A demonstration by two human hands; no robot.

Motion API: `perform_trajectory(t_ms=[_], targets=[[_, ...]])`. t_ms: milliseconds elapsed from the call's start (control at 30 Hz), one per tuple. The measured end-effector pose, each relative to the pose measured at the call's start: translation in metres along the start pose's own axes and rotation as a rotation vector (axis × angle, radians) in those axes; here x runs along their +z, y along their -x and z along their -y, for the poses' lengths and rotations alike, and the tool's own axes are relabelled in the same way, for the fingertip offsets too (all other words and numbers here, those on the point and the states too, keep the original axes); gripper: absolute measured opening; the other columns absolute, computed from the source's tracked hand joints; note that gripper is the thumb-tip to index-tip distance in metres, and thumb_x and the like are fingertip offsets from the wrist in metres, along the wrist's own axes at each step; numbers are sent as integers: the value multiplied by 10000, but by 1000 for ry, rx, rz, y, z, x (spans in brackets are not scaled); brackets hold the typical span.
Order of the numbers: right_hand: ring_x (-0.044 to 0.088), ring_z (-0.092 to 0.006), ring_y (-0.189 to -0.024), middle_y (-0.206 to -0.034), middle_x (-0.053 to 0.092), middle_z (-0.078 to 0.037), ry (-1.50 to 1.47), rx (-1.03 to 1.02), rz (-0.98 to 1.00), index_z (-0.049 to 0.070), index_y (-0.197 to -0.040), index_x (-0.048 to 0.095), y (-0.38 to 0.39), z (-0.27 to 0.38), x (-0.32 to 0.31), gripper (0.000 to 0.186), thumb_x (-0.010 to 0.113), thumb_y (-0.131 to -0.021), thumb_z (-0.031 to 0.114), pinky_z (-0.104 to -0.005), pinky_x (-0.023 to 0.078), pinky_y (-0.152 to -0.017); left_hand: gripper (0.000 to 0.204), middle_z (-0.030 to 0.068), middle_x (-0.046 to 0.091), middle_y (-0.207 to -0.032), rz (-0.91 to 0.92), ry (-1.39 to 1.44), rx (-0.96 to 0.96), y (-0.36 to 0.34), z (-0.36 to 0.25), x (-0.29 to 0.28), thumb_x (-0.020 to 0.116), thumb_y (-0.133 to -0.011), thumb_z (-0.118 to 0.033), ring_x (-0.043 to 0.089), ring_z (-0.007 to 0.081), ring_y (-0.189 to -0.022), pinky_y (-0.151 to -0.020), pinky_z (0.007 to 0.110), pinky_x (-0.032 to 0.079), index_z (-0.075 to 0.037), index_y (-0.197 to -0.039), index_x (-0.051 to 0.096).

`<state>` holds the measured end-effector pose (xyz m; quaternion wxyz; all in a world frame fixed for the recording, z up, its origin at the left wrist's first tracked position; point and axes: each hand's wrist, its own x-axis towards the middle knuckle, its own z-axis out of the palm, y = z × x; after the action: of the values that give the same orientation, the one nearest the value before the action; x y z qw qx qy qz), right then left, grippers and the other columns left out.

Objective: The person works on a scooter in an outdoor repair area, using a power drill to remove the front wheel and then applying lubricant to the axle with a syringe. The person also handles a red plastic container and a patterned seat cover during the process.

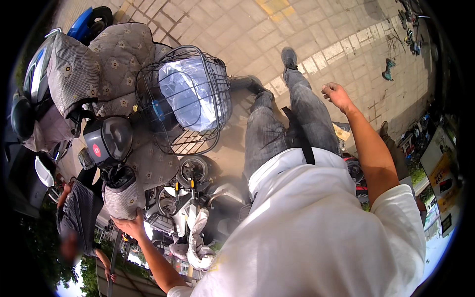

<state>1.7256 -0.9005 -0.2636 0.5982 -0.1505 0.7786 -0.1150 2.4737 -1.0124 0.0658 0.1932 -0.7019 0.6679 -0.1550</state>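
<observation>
My left hand [129, 225] grips the outer end of a grey, flower-patterned quilted handlebar cover [127, 197] on an electric scooter. The scooter's dark headlight and dash housing [110, 139] sits between this cover and its twin [71, 74]. In front of the housing is a black wire basket [217, 94] with a clear plastic bag [188, 89] and a blue item [158, 110] inside. My right hand [338, 96] is held out over the paving, away from the scooter, its fingers curled. Whether anything small lies in them is hidden.
A person in a dark grey shirt [81, 213] stands beyond the scooter at left. Other parked scooters [193, 171] crowd below the basket. On the brick paving [336, 29] lie a teal power drill [389, 69] and scattered tools [409, 37]. Another person's leg [393, 148] is at right.
</observation>
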Motion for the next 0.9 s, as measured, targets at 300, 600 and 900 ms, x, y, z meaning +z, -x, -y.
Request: perform_trajectory(t_ms=[300, 600, 900], targets=[[517, -138, -674, -720, 589, -53, -153, -51, -42, -18, -843, 611, 14, -42, 47, 300, 562, -886, 274, -284, 414, -649, 806, 247, 560, -1154, 83, -9, -158, -12, 23, 4, 758, -647, -361, 556, 412, -1054, -875, 465, 449, 42, -1262, 430], [516, -142, -687, -724, 589, -64, -101, -22, -61, -17, -847, 618, 15, -72, 28, 292, 573, -876, 270, -291, 421, -652, 707, 224, 620, -1037, 44, 58, -226, -8, -23, -22, 738, -666, -360, 612, 404, -932, -783, 476, 474, 3, -1217, 484], [612, -341, -948, -983, 645, -200, 212, -540, 477, 5, -1031, 624, 74, 62, 138, 367, 553, -882, 332, -403, 471, -818, 678, 233, 513, -1228, 63, 16, -272, -1, -69, -68, 675, -717, -245, 503, 391, -1133, -941, 438, 402, 20, -1285, 416]])
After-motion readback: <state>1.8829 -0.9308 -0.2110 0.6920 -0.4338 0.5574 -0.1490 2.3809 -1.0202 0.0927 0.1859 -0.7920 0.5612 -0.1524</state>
